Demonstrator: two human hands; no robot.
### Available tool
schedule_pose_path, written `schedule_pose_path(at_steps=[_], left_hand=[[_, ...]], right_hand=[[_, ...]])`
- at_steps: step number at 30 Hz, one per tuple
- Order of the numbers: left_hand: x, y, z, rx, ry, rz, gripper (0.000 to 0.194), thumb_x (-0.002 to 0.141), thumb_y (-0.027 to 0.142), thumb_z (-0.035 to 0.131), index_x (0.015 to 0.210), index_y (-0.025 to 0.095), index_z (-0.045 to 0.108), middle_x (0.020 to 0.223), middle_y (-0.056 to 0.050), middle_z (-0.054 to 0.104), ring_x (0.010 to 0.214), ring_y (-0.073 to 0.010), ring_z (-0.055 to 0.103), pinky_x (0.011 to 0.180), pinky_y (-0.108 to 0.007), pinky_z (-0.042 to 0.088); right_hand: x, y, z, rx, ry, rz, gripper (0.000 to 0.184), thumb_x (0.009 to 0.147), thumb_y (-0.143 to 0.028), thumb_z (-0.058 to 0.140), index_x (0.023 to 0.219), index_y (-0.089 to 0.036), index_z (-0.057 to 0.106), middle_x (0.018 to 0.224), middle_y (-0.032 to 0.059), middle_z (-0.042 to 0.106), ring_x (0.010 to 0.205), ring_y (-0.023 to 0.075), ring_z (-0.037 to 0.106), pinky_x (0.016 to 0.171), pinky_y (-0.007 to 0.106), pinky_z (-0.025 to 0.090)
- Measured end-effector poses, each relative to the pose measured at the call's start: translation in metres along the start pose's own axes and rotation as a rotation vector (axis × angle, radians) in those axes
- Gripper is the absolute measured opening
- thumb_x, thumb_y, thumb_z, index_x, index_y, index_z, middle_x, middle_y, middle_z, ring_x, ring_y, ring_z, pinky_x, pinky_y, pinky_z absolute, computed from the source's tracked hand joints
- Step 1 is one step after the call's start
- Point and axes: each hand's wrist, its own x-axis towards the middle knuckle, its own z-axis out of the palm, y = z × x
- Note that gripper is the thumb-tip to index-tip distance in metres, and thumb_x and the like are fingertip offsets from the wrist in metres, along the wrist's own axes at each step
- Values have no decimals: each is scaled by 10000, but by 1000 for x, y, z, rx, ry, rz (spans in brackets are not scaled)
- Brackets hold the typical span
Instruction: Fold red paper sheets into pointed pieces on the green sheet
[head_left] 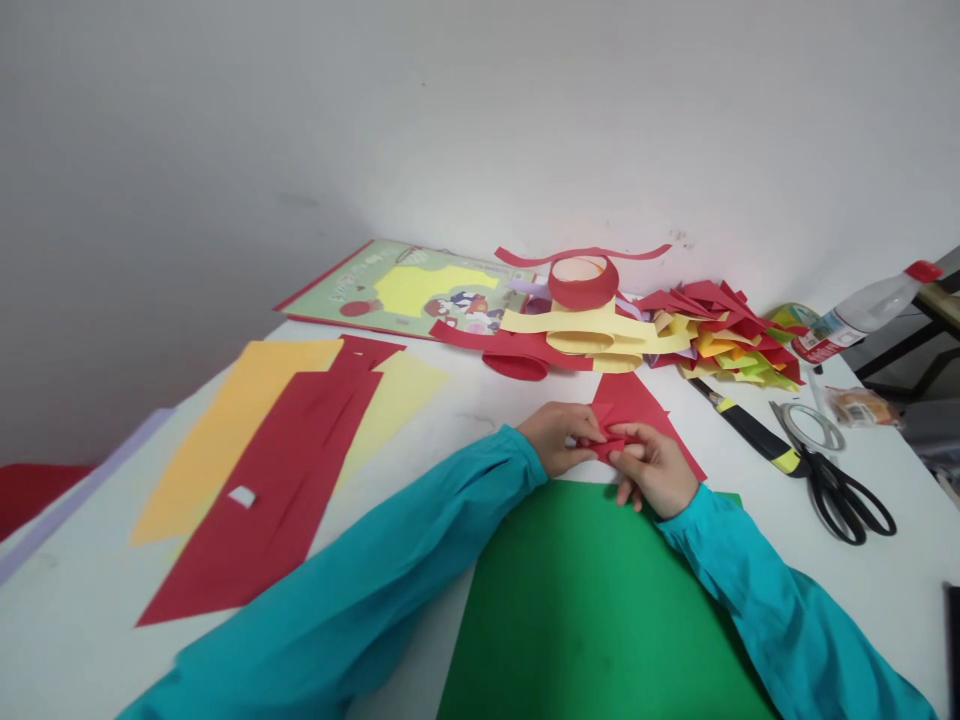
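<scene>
Both hands meet over the table's middle, pinching a small folded piece of red paper between them. My left hand grips it from the left with thumb and fingers closed. From the right, my right hand holds its other side, thumb against forefinger. Behind the hands lies a larger red paper sheet, partly hidden by them. A green sheet lies flat just below, under my wrists. The exact folds between my fingertips are hard to make out.
Red, orange and yellow paper sheets lie left. Curled paper strips, a pile of folded paper pieces and a picture board sit behind. Rightward are a utility knife, scissors, a tape roll and a bottle.
</scene>
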Motion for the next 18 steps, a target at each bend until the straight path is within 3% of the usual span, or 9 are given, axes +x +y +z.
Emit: schedule_pose_path(at_steps=[3,9,18], left_hand=[[1,2,-5,-10,65,-98,124,716,227,629,785,173,717,695,-10,640,545,-77,521,526,-173,417],[3,1,-10,23,-85,-88,81,683,182,653,731,178,719,633,11,615,528,-68,498,523,-167,393],[5,7,-3,299,-124,-105,43,737,172,600,704,164,627,651,21,514,571,-90,468,573,-199,399]], right_hand=[[0,2,1,-21,-2,-6,436,602,-429,597,936,-167,498,398,-123,463,326,135,553,245,157,338],[-1,7,2,-113,-5,-50,380,631,-437,606,893,-166,553,410,-119,442,325,125,546,243,155,348],[-4,16,1,-325,6,-182,308,743,-401,564,948,-173,586,492,-77,498,342,105,553,260,143,337]])
